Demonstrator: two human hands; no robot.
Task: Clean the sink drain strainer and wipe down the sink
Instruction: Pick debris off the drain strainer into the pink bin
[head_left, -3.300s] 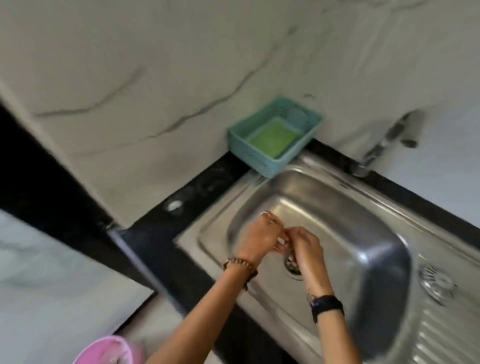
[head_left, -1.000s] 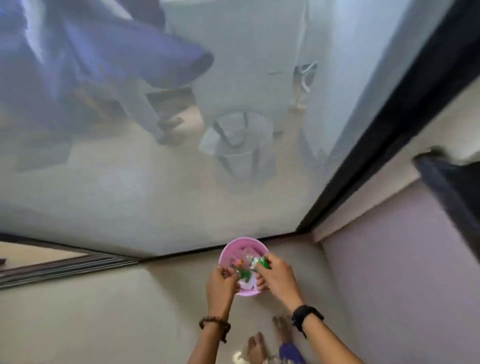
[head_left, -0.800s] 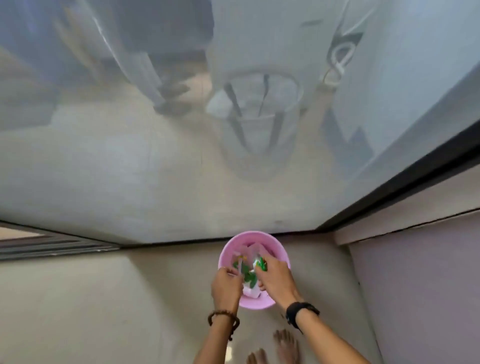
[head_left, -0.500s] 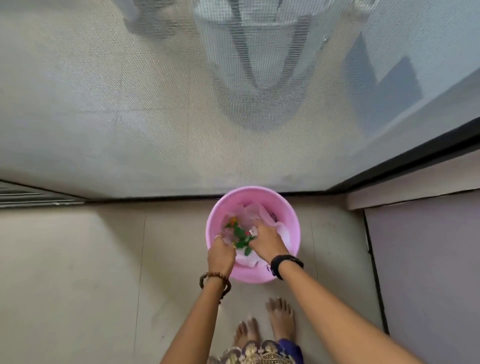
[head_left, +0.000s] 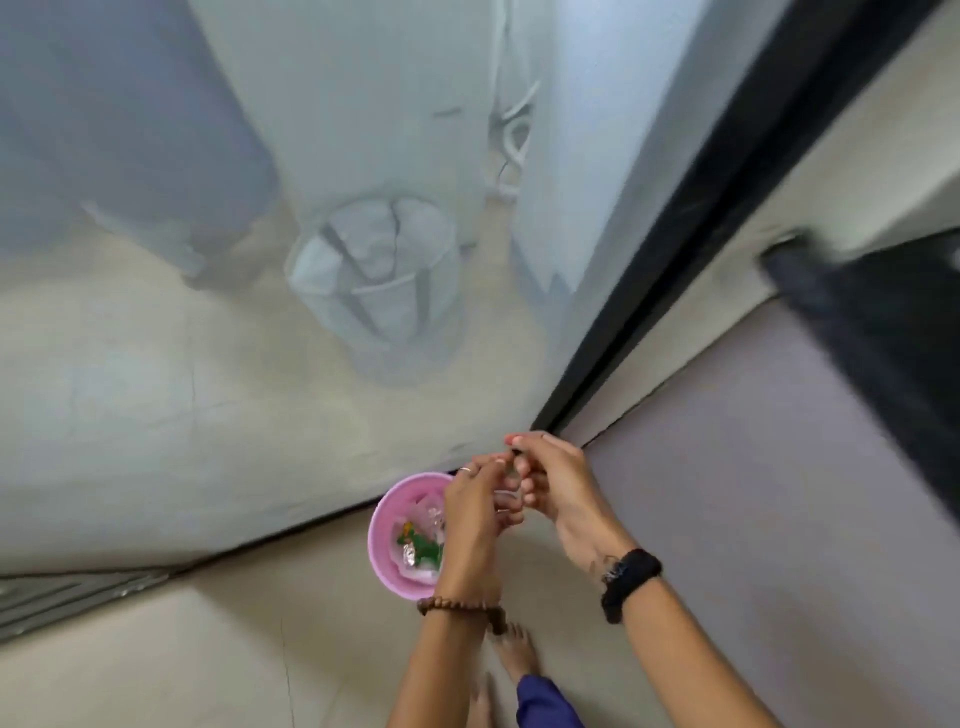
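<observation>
Both hands, left (head_left: 475, 506) and right (head_left: 553, 483), have lifted clear of the pink bin (head_left: 387, 540) and now meet above its rim, fingers curled round something small, probably the strainer though I cannot tell, suggesting the debris is dumped.

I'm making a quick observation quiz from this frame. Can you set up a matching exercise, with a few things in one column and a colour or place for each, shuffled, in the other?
Things:
1. bin
2. left hand
3. right hand
4. mesh basket

Descriptions:
A. black band on its wrist
B. blurred, standing behind the screen door
C. pink, on the floor below the hands
D. brown bead bracelet on its wrist, ring on a finger

Pairs: 1-C, 2-D, 3-A, 4-B
</observation>
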